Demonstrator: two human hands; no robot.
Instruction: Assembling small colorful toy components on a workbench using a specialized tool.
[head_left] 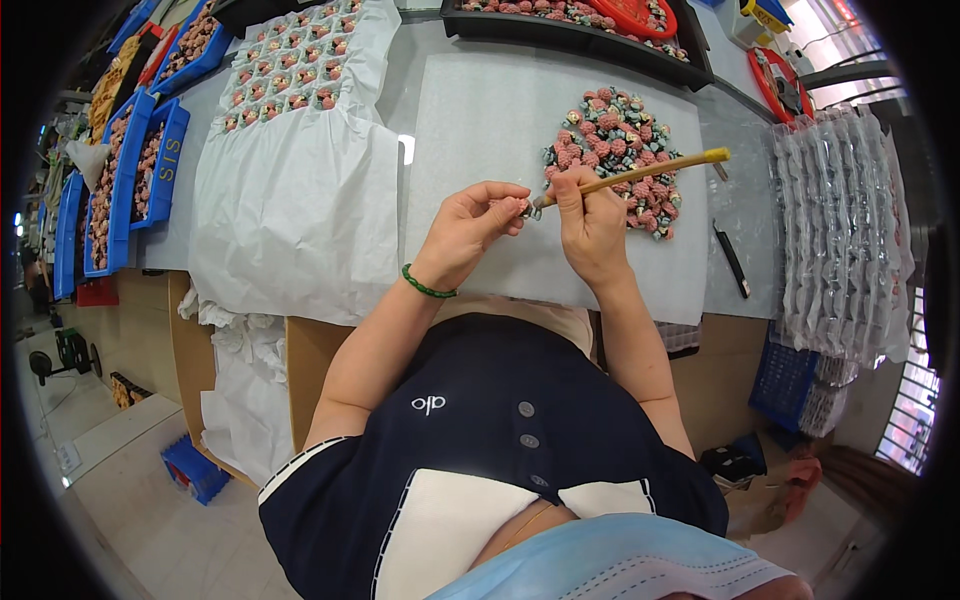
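Observation:
My left hand (470,230), with a green bead bracelet at its wrist, pinches a small pink-and-grey figurine (524,207) between thumb and fingertips; the fingers cover much of it. My right hand (592,228) grips a thin brush (655,173) like a pen. The brush has a wooden handle with a yellow end pointing up to the right, and its tip is at the figurine; whether they touch is too small to tell. Just beyond my right hand, a heap of similar pink-and-grey figurines (610,135) lies on a white sheet (480,110).
Left of the sheet, rows of figurines sit in a tray (290,75) over white paper (290,200). Blue bins (165,160) stand far left. A black tray (580,50) lies at the back. On the right are a black-handled tool (732,262) and stacked clear plastic trays (840,230).

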